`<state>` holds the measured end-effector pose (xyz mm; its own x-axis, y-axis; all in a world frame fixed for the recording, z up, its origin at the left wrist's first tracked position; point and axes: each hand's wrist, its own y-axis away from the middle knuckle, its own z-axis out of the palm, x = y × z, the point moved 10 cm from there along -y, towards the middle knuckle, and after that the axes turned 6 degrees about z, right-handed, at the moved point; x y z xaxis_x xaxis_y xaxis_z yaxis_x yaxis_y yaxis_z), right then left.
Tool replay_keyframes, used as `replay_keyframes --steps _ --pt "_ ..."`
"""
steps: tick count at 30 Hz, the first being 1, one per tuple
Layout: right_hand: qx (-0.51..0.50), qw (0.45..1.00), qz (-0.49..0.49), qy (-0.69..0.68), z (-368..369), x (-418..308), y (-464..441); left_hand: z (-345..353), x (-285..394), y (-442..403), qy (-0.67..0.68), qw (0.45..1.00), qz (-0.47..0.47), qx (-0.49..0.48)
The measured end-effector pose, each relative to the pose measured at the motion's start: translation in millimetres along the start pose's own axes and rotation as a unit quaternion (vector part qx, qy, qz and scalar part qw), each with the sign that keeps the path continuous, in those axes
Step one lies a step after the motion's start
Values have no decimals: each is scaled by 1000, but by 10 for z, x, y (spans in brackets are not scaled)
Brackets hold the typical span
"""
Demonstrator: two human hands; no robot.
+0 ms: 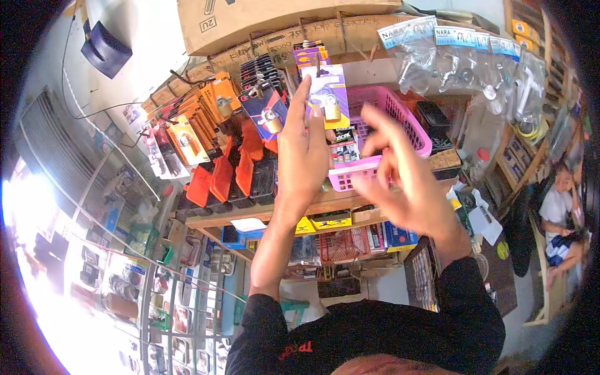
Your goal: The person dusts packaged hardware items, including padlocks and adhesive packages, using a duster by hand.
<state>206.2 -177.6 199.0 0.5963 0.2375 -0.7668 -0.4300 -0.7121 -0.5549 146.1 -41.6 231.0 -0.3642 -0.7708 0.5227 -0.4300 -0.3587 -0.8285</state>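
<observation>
My left hand [301, 156] is raised with its fingers stretched upward, at the left edge of a purple and white padlock card [336, 94]. Whether its fingertips touch the card cannot be made out. To the right, my right hand [403, 175] is blurred, its fingers apart in front of a pink plastic basket [409, 119], with nothing visible in them. Small packets [344, 150] lie in the basket between the hands. Left of my left hand hangs a dark padlock card [269, 112].
Orange-lidded bins [222, 178] stand on the wooden shelf [337, 203] at left. Clear NARA bags [465, 69] hang at upper right. A cardboard box [281, 22] is above. Glass shelving [156, 294] stands at lower left. Another person [560, 212] sits at far right.
</observation>
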Motion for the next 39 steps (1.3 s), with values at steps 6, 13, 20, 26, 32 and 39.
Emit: replay_keyframes --steps 6,13,20,26,32,39 --pt "-244 969 40 32 713 403 429 34 -102 -12 -26 999 -15 -34" --pt "-264 960 34 82 1003 899 396 104 -191 -40 -101 993 -4 -56" --pt "-361 922 57 130 1044 917 512 234 -241 -100 -167 982 -10 -83" --pt "-408 902 47 132 1061 948 645 365 -200 -134 -199 978 47 -49" --pt "-407 903 59 125 911 978 710 387 -389 -196 -212 976 -21 -51" --pt "-393 911 70 102 738 1103 732 429 -474 -228 -215 976 -1 -40"
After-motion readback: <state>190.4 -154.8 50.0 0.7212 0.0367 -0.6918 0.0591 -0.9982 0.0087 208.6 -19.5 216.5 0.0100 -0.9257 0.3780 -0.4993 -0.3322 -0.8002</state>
